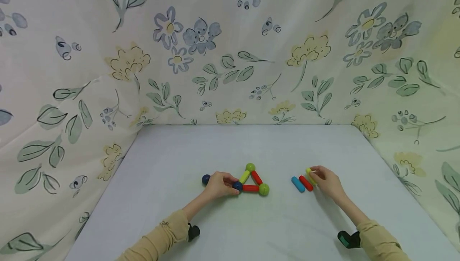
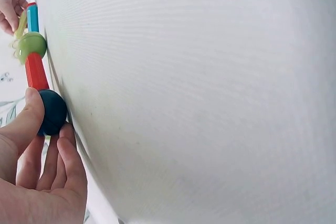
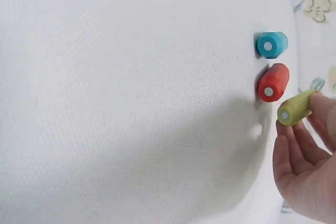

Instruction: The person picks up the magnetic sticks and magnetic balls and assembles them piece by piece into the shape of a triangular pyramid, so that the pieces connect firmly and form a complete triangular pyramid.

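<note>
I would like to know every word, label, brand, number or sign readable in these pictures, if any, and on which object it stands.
None can be read in any view.
Blue cylindrical rod, red cylindrical rod, yellow-green cylindrical rod: a pale disc on each visible end, no lettering visible.
Black-and-green right-wrist device: too small to tell whether it bears print.

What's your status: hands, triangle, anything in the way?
Left hand holding navy ball. Triangle laid out, that ball at one corner. Right hand pinching yellow rod. In the way, perhaps: blue rod, loose red rod, between triangle and right hand.
</note>
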Action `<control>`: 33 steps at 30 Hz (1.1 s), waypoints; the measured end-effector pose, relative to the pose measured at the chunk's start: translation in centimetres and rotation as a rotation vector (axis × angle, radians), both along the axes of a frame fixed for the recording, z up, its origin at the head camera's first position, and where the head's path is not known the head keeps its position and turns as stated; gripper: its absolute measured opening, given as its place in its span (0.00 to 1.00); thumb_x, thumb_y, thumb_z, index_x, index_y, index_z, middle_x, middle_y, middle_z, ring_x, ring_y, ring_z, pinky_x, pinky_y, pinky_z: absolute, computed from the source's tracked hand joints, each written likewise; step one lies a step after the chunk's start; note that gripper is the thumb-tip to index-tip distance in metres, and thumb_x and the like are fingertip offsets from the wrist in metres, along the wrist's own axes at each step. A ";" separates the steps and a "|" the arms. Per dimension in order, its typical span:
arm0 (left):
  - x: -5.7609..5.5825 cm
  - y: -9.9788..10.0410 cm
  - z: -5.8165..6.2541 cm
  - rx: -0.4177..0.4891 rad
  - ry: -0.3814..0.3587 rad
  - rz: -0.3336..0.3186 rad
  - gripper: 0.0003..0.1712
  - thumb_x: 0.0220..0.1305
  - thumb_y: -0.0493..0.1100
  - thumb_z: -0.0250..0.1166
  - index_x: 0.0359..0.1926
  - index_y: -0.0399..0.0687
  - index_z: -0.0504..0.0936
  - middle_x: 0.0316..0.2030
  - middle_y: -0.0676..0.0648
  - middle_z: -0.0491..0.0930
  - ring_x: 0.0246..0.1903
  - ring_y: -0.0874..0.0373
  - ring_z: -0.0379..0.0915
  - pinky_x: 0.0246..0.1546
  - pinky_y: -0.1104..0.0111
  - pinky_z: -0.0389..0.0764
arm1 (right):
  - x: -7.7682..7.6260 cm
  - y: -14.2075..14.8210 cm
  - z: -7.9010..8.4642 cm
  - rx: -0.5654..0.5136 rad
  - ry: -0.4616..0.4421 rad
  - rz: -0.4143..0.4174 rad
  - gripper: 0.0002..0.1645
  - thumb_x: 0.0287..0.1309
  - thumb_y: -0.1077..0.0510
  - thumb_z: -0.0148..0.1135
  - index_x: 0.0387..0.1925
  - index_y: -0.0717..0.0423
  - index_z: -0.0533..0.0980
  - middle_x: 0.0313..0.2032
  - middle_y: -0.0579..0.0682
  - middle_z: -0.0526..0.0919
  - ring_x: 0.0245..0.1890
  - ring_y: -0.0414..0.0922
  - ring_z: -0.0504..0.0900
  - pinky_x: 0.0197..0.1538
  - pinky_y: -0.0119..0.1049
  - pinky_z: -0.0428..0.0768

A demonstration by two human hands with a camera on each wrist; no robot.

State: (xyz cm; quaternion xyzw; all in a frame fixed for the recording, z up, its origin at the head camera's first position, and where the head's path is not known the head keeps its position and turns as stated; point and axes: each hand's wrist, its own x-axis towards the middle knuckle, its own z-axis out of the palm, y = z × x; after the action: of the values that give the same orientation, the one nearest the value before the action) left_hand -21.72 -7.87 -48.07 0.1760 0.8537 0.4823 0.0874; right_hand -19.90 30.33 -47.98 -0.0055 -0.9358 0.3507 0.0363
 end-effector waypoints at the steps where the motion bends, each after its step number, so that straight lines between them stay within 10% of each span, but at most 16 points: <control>1: 0.0 0.0 0.0 -0.004 -0.005 0.004 0.18 0.41 0.38 0.78 0.37 0.41 0.86 0.31 0.47 0.85 0.29 0.64 0.77 0.32 0.73 0.80 | 0.0 0.0 0.0 -0.001 0.009 -0.002 0.21 0.65 0.54 0.56 0.53 0.65 0.73 0.45 0.66 0.82 0.45 0.58 0.81 0.38 0.33 0.77; 33: -0.2 0.4 -0.1 -0.044 -0.039 0.031 0.18 0.41 0.35 0.78 0.38 0.39 0.86 0.32 0.44 0.85 0.29 0.62 0.77 0.30 0.75 0.78 | -1.1 -3.5 1.4 -0.232 -0.036 -0.047 0.30 0.60 0.45 0.61 0.55 0.64 0.74 0.51 0.63 0.80 0.47 0.52 0.80 0.38 0.21 0.77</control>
State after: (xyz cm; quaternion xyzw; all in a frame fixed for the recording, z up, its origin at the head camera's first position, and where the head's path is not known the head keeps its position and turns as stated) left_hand -21.92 -7.51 -48.15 0.1513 0.8649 0.4679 0.1004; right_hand -21.00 26.80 -46.56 -0.0382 -0.8889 0.4556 0.0267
